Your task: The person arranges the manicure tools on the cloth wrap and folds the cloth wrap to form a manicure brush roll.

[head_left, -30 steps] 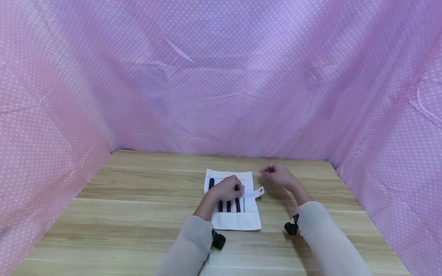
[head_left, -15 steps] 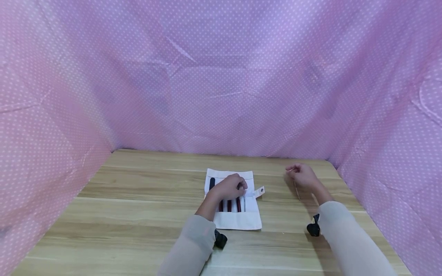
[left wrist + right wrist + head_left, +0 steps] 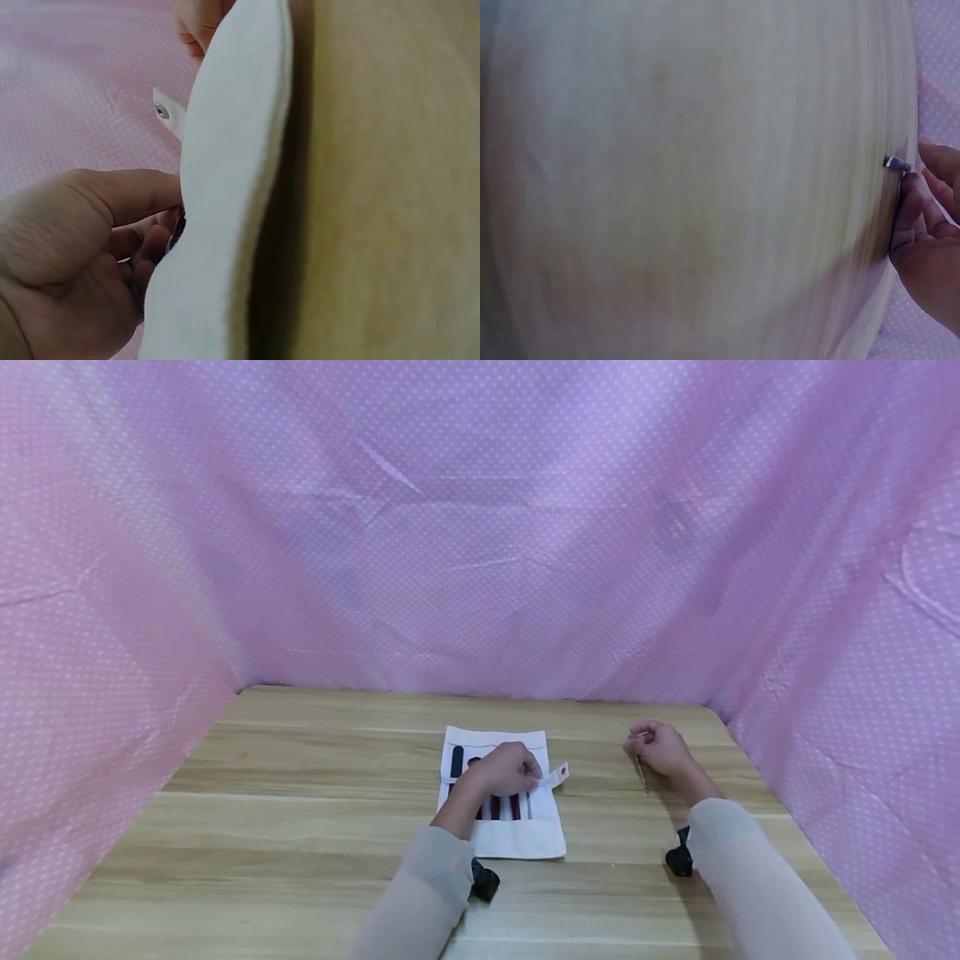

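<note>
A white fabric tool pouch (image 3: 517,841) lies unfolded on the wooden table. Several dark red handles (image 3: 496,808) and a black flat piece (image 3: 457,762) sit in it. My left hand (image 3: 504,770) is over its middle, thumb and fingers pinching at the white inner band. In the left wrist view the pouch edge (image 3: 240,150) hides the left fingertips. To the right, low over the table, my right hand (image 3: 663,752) pinches a slim metal tool (image 3: 642,774) that points down toward me. Its shiny tip (image 3: 895,163) shows beyond the right fingers in the right wrist view.
A snap tab (image 3: 558,774) sticks out from the pouch's right side. The wooden table (image 3: 300,835) spreads around both hands. Pink dotted cloth (image 3: 480,568) rises behind the table and along its sides. Each wrist wears a small black camera (image 3: 678,860).
My right hand has moved right, away from the pouch, with the slim metal tool, and now stays low over the table. The left hand has shifted slightly on the pouch.
</note>
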